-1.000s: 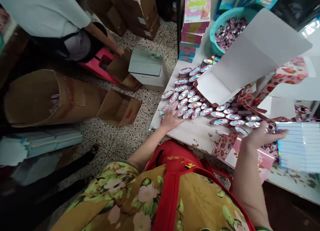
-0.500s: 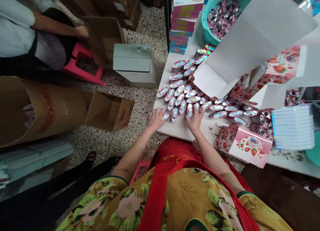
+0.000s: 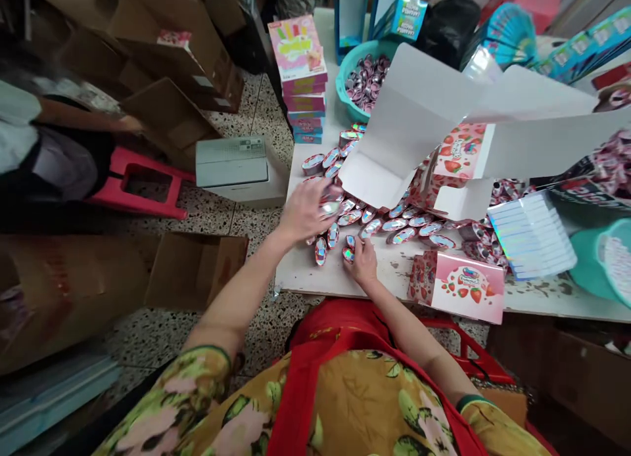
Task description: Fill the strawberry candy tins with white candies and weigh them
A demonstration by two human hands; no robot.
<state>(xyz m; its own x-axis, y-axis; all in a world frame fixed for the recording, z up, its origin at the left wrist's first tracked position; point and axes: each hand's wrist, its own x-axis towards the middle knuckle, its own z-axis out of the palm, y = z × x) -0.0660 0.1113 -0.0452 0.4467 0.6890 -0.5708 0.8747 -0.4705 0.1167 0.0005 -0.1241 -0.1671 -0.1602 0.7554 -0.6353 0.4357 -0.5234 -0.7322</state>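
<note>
Many small oval packs (image 3: 396, 224) with shiny tops and red rims stand in rows on the white table (image 3: 305, 272). Over the left part of them is my left hand (image 3: 308, 209), its fingers curled round a shiny pack that is blurred by motion. My right hand (image 3: 362, 262) is near the front edge, fingers pressed round a pair of packs (image 3: 349, 249). Behind the rows, a large open box (image 3: 458, 150) with a strawberry print has its white flaps raised. A closed strawberry box (image 3: 468, 286) lies to the right of my right hand.
A teal basin (image 3: 345, 81) of small packs and stacked boxes (image 3: 303, 104) stand at the back. White striped sheets (image 3: 535, 236) and another teal tub (image 3: 591, 252) are at right. On the left are cartons (image 3: 182, 269), a pink stool (image 3: 140, 180) and a person's arm (image 3: 79, 114).
The view has shifted, showing more of the table's back. My left hand has risen from the front-left packs to above the rows. My right hand has drawn packs apart from the rows, toward the edge.
</note>
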